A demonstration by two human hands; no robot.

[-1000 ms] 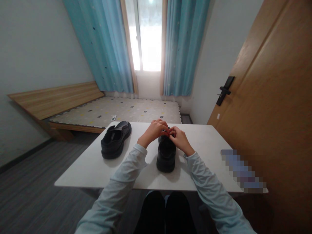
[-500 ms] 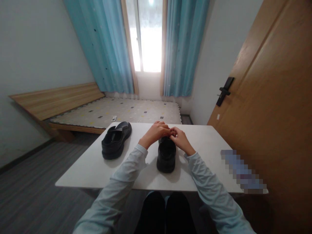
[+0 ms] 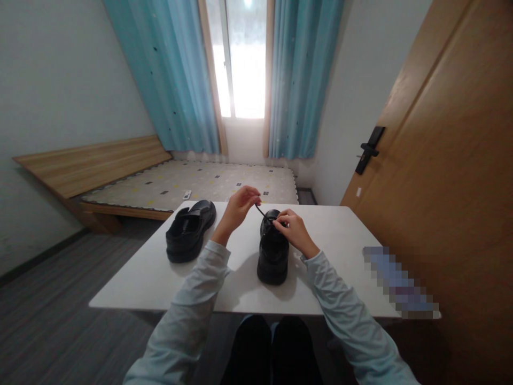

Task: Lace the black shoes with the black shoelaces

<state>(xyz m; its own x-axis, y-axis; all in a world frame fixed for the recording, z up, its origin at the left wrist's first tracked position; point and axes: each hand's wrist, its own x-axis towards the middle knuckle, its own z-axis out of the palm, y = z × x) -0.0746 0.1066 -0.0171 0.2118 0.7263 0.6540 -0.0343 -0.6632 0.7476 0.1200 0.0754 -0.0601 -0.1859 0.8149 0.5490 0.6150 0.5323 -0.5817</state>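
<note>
A black shoe point(image 3: 273, 259) stands at the middle of the white table point(image 3: 160, 289), its heel toward me. Up and left of its toe, my left hand point(image 3: 241, 206) pinches a dark shoelace point(image 3: 262, 213), which slants down to the shoe's front. My right hand point(image 3: 294, 229) is at the right side of the laces, fingers pressed together; what they hold is too small to make out. A second black shoe point(image 3: 188, 232) rests at the table's left side, untouched.
Behind the table is a low bed point(image 3: 224, 179) with a small white object point(image 3: 187, 195) on it. A pixelated bluish item point(image 3: 401, 283) lies along the table's right edge, near a wooden door point(image 3: 449, 176).
My left hand has moved up and left off the shoe, drawing the lace out taut. My right hand stays beside the laces, slightly shifted.
</note>
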